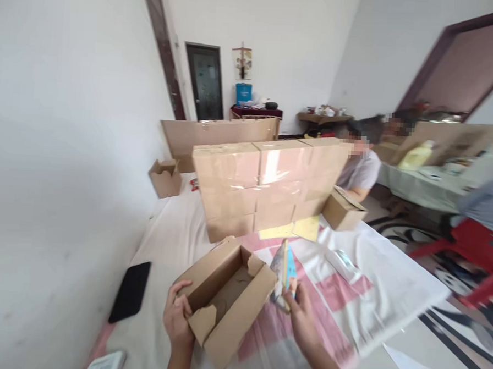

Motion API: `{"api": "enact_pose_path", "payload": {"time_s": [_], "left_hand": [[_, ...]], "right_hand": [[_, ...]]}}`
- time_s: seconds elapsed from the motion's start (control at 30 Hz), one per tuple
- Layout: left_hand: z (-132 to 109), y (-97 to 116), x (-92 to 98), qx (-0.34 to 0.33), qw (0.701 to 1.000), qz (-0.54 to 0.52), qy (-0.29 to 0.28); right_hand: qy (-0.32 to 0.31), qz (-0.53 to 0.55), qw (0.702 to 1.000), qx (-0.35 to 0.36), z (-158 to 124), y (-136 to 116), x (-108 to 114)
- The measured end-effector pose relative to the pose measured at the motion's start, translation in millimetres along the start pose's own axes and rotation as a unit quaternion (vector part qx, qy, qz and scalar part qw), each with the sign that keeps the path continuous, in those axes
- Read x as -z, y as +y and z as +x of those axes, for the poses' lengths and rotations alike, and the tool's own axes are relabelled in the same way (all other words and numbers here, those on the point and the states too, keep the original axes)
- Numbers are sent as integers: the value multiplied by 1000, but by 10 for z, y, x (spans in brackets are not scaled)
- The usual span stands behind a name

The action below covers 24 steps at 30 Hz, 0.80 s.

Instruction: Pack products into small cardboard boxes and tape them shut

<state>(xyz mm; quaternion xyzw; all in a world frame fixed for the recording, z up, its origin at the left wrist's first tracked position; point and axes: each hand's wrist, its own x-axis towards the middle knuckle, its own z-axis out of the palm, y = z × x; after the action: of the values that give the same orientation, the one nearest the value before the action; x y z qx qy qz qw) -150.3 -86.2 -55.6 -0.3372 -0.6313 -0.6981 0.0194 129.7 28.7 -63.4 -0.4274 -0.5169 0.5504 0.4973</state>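
My left hand [179, 315] grips the near left wall of an open cardboard box [239, 331], its fingers over the rim. The box is tilted, with torn flaps, and a dark thin strand shows on its inner floor. To the right of the box, my right hand [301, 311] is closed on a thin flat item with blue and grey sides [290, 268]. It is held upright on edge, close to the box's right end. Blur hides exactly what kind of thing it is.
A taped cardboard partition [277, 180] stands across the cloth-covered table [174, 225]. Yellow sheets [306, 228] lie at its foot. Nearby are a black tablet-like slab [130, 292], a clear-wrapped item [343, 265] and another box [344, 210]. A person [365, 168] sits behind the partition.
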Motion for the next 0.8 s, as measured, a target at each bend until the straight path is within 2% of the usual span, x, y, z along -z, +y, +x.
{"api": "enact_pose_path", "payload": {"time_s": [0.1,0.2,0.27,0.33,0.4,0.43,0.47,0.53,0.6,0.67,0.73,0.8], "left_hand": [[-147,13,-372,55,993,-43,-99],[-288,126,-720,19,976,-62,-208],[-374,247,-879,-22,962,-61,-265],[-432,360,-955,-44,951,-51,-301],[-451,432,-962,-45,947,-32,-315],[-445,454,-947,-43,946,-19,-321],[-430,471,-926,-44,944,-7,-328],[-381,507,-874,-51,932,24,-359],[-325,558,-821,-61,909,66,-407],[-282,609,-774,-62,885,120,-446],[-263,639,-744,-63,871,171,-456],[-261,667,-738,-88,867,206,-444]], "right_hand": [[54,30,997,47,56,-509,695],[79,49,989,115,69,-1026,1084],[36,28,990,131,108,-1327,1213],[-48,-30,991,124,189,-1574,1258],[-142,-128,974,121,303,-1749,1219],[-188,-192,955,124,363,-1803,1167],[-233,-265,927,127,420,-1835,1093],[-299,-417,848,134,511,-1829,888],[-322,-549,760,134,560,-1740,630],[-326,-631,693,124,563,-1591,371],[-335,-666,659,103,530,-1418,169],[-346,-675,647,76,481,-1267,65]]}}
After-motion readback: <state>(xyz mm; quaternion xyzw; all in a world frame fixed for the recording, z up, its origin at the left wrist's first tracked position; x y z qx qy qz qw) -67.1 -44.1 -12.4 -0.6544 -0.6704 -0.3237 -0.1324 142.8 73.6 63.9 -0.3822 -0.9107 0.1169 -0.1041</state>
